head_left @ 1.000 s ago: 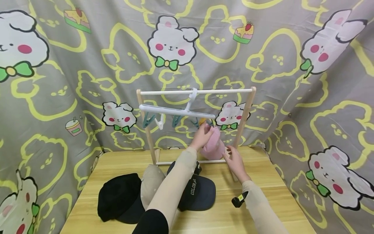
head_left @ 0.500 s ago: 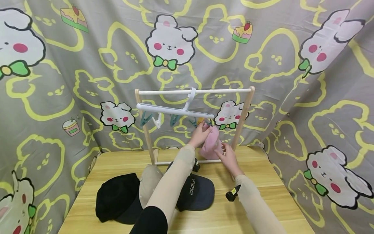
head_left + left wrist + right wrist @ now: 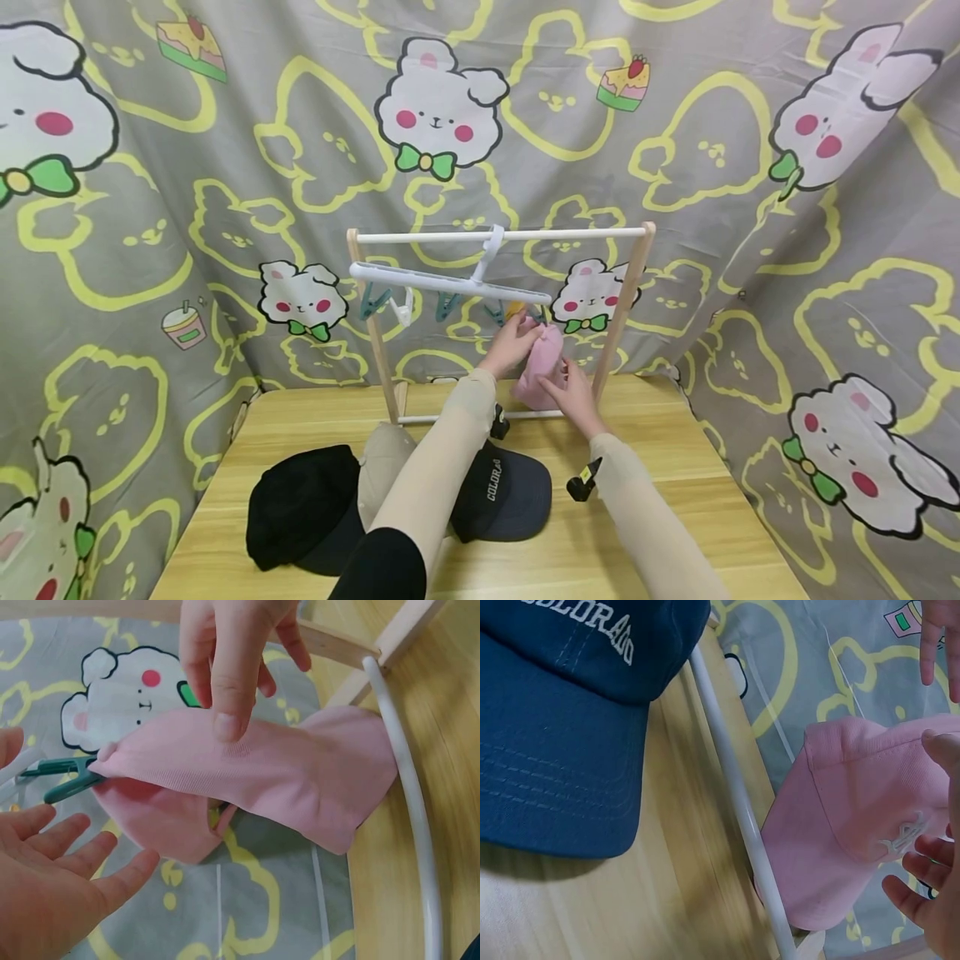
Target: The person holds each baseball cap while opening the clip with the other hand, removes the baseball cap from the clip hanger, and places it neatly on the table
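A pink cap (image 3: 542, 364) hangs at the hanger's right end, its edge caught in a teal clip (image 3: 69, 774). White embroidery (image 3: 906, 834) marks its front, and its brim reaches down to the rack's lower bar. My left hand (image 3: 512, 345) is up beside the clip; in the left wrist view its fingers are spread, apart from the cap. On the cap's other side is my right hand (image 3: 576, 398). Its thumb (image 3: 229, 712) touches the pink cloth, and its loosely bent fingers (image 3: 911, 889) stand spread alongside the embroidered face.
The white hanger (image 3: 450, 283) hooks over the wooden rack's top bar (image 3: 420, 238), carrying several more clips. In front lie a black cap (image 3: 300, 500), a beige cap (image 3: 384, 467) and a navy cap (image 3: 517, 496) on the wooden table (image 3: 645, 533). Patterned curtain surrounds it.
My right hand has moved left, from the cap's right edge onto its cloth. The pink cap has turned and looks narrower. My left hand stays near the clip.
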Tool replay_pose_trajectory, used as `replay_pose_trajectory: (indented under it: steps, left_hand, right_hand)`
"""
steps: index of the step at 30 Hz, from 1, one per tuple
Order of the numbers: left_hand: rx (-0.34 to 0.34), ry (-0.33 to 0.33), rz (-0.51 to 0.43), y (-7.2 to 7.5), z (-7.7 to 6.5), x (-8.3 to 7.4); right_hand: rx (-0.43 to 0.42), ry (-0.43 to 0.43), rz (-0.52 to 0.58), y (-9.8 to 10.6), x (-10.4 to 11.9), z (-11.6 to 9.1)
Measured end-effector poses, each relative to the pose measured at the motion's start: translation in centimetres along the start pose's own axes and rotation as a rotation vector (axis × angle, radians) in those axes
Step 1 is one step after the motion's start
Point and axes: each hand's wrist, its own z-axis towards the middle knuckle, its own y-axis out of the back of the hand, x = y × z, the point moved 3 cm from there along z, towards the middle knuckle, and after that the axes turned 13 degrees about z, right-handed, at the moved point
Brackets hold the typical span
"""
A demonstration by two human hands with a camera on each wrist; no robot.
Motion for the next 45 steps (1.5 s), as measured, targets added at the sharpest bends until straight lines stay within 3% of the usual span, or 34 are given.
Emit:
replay_pose_trajectory:
  steps: [12,24,30,45]
  left_hand:
    - [0.010,-0.001,-0.020,-0.1,0.0,-0.2]
    - [-0.004,-0.003,-0.034,-0.3,0.1,-0.5]
    - [0.012,-0.014,-0.071,-0.4,0.1,-0.7]
    - [0.010,-0.029,-0.067,0.1,0.1,-0.6]
  right_hand:
    - [-0.014,-0.053,0.062,-0.8,0.4,0.0]
    - [-0.211,-0.070,-0.074,-3.0,0.9,-0.4]
    - [-0.238,-0.081,-0.069,-3.4,0.8,-0.4]
    - [-0.267,0.052,-0.110,-2.6,0.4,-0.3]
